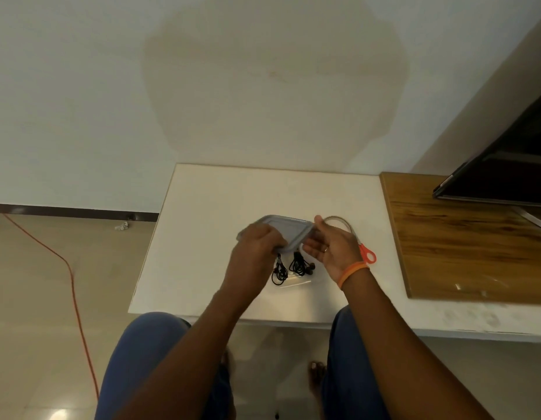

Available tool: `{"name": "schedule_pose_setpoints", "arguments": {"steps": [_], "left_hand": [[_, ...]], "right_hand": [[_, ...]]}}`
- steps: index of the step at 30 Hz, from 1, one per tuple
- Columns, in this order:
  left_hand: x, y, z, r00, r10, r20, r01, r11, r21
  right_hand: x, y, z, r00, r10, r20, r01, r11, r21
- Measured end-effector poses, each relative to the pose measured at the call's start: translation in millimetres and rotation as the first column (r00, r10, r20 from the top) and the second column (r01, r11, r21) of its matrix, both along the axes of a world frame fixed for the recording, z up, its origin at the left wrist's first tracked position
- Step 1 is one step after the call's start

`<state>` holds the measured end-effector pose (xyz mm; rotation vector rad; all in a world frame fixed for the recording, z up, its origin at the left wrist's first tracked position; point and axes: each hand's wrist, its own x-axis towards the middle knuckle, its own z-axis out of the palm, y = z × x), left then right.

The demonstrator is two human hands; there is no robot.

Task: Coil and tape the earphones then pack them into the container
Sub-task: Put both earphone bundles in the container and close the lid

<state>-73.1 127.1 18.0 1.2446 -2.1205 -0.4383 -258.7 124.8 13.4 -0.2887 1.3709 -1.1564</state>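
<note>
**Grey lid held over the earphones, ready for closing**

Grey plastic is what both hands meet on: a flat lid (288, 230), held a little tilted in the middle of the frame, above the white bench (220, 207). The left hand (257, 244) covers its left part from above; its fingers curl down over the near edge of the lid and grip it. The right hand (331, 248) takes the right edge, thumb on top and fingers (313, 248) under it, loosely bent, palm turned toward the person. I think the lid is held by two sides so that it stays level when it goes down.

Just below the lid, two black coiled earphones (293, 266) lie side by side. A clear, faintly shining edge (296, 282) shows around them, so they seem to lie already in a transparent container, but I cannot tell this for sure. Whether tape is on the coils is too small to see.

Scissors with orange handles (367, 255) lie to the right, partly behind the right wrist, together with a thin grey loop (343, 222) that I cannot identify. They are placed close, I suppose to stay in reach for the taping. At the right of the frame is a wooden board (463, 247) with a dark screen (511, 174) above it.

By my judgement the packing is almost finished, and closing the lid is the step now.
</note>
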Motion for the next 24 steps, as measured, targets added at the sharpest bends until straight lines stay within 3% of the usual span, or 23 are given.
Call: {"name": "schedule_pose_setpoints", "arguments": {"steps": [2,4,5,7,10,12,15,18,22,24], "left_hand": [[-0.4,0.8,-7.7,0.999,-0.042,0.025,0.044,0.997,-0.066],[5.7,-2.7,-18.8,0.996,0.042,0.080,-0.034,0.995,-0.097],[9.1,-3.1,-23.2,0.988,0.125,0.093,-0.122,0.992,-0.035],[14.5,-0.4,-32.5,0.952,0.301,0.065,-0.307,0.924,0.229],[14.2,2.0,-36.4,0.858,0.514,-0.017,-0.387,0.667,0.636],[9.6,2.3,-33.5,0.825,0.565,-0.005,-0.369,0.545,0.753],[-0.1,9.7,-33.3,0.865,0.502,-0.003,-0.308,0.536,0.786],[-6.6,14.1,-37.8,0.894,0.448,-0.018,-0.259,0.548,0.795],[-4.5,13.9,-34.6,0.833,0.540,-0.125,-0.161,0.452,0.877],[-2.0,13.6,-34.4,0.822,0.550,-0.151,-0.139,0.449,0.883]], "right_hand": [[-8.5,3.3,1.1,0.995,0.018,-0.093,-0.015,0.999,0.033],[-13.1,6.4,2.1,0.991,0.045,-0.125,-0.038,0.998,0.054],[-15.0,7.4,2.4,0.991,0.049,-0.124,-0.043,0.998,0.047],[-18.1,10.4,2.2,0.984,0.071,-0.164,-0.064,0.997,0.048],[-21.2,18.0,2.9,0.972,0.087,-0.216,-0.067,0.993,0.095],[-25.1,20.0,-0.4,0.968,0.084,-0.237,-0.043,0.984,0.172],[-27.3,18.2,-6.6,0.945,0.154,-0.290,-0.069,0.956,0.284],[-21.1,21.1,-12.1,0.837,0.318,-0.444,-0.167,0.923,0.346],[-16.0,24.7,-17.2,0.579,0.432,-0.692,-0.244,0.901,0.358],[-15.0,24.6,-16.5,0.570,0.432,-0.699,-0.253,0.902,0.351]]}}
